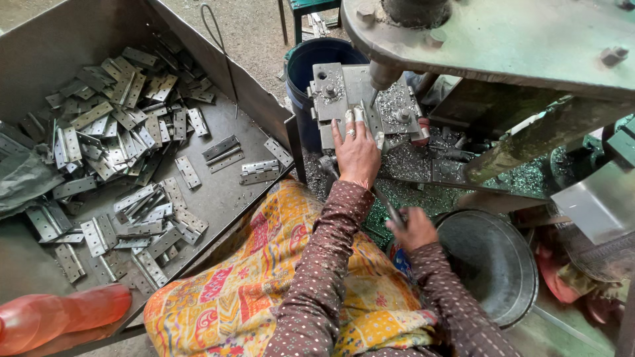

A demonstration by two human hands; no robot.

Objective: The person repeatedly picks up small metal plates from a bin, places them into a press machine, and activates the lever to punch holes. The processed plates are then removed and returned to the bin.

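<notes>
The hinge plate (pixel 378 135) sits clamped on the drill jig (pixel 360 106), right under the drill bit (pixel 374 98), its long axis running away from you. Your left hand (pixel 356 153) is the nearer one, fingers spread flat on the jig just beside the plate. Your right hand (pixel 414 228) is back from the jig toward you, closed around a thin metal rod (pixel 387 205). The tray of loose hinges (pixel 126 145) lies well left of the jig.

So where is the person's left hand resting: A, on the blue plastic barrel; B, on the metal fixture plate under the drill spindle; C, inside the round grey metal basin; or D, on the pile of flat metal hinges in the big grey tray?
B: the left hand lies flat on the metal fixture plate under the spindle.
</notes>
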